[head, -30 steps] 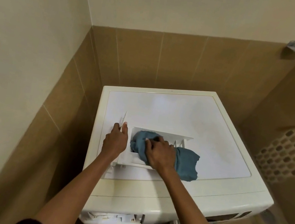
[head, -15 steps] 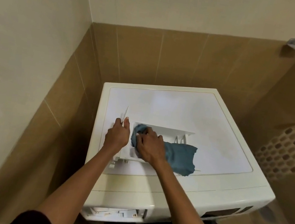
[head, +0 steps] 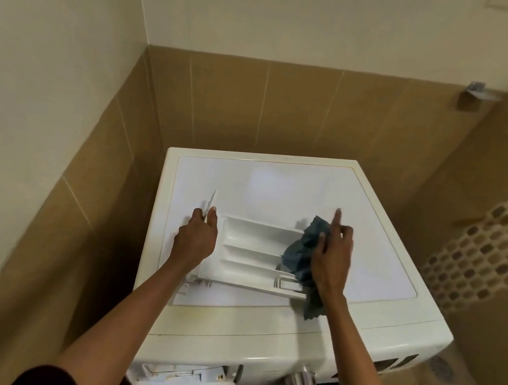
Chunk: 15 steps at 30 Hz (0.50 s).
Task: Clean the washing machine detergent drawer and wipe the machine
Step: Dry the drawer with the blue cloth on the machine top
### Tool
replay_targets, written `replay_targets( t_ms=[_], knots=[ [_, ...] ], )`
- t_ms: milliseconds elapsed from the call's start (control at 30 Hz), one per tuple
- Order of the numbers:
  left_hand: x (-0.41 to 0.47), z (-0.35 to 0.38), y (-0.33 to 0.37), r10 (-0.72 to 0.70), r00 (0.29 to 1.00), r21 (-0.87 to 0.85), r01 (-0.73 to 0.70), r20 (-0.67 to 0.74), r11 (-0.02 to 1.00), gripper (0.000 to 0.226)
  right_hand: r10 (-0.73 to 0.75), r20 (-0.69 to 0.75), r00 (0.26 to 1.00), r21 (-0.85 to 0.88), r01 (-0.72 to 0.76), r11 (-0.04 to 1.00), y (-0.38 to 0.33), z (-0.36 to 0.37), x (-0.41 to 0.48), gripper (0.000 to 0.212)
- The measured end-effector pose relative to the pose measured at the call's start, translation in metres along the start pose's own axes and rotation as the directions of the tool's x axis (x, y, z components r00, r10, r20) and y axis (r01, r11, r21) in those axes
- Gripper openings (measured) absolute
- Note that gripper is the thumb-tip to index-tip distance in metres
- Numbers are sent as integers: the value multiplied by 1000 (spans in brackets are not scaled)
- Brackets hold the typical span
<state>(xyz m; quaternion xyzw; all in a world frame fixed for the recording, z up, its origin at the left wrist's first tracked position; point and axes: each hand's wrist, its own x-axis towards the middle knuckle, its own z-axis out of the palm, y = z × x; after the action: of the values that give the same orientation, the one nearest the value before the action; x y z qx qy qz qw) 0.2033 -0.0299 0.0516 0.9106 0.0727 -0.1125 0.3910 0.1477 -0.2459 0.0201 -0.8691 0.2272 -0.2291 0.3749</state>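
Blue cloth [head: 300,253] half behind right hand [head: 332,267], drawer [head: 248,260] end hidden

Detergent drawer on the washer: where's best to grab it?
Probably grab the white plastic detergent drawer by its left end, from the left: its flat front panel stands up there like a handle, where the left hand holds it. The blue cloth in the right hand covers the right end.

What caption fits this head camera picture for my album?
A left hand holds the detergent drawer on the washing machine while the right hand grips a blue cloth at its end.
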Motion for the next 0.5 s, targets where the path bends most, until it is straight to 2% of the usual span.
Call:
replay_targets(
  t_ms=[67,133,200,233,267,367,500],
  knots=[
    [0,0,0,1,1000,-2,-1,1,1000,52,-64,259,964,43,55,998,-3,1,8,47],
    [0,0,0,0,1000,-6,0,2,1000,52,-115,396,911,-117,174,978,-2,1,16,46],
    [1,0,0,1,1000,-3,-1,2,1000,52,-128,414,901,-382,299,874,0,2,22,45],
    [1,0,0,-1,1000,-2,1,4,1000,52,-102,397,912,-484,302,821,0,3,23,44],
    [1,0,0,0,1000,-2,0,5,1000,52,-48,368,928,-524,250,814,-1,4,25,42],
    [1,1,-1,11,1000,-1,-11,-1,1000,51,95,277,956,-478,51,877,-11,7,31,23],
    [1,0,-2,18,1000,2,-18,-7,1000,51,56,304,951,-531,120,839,-18,4,35,18]
  ],
)
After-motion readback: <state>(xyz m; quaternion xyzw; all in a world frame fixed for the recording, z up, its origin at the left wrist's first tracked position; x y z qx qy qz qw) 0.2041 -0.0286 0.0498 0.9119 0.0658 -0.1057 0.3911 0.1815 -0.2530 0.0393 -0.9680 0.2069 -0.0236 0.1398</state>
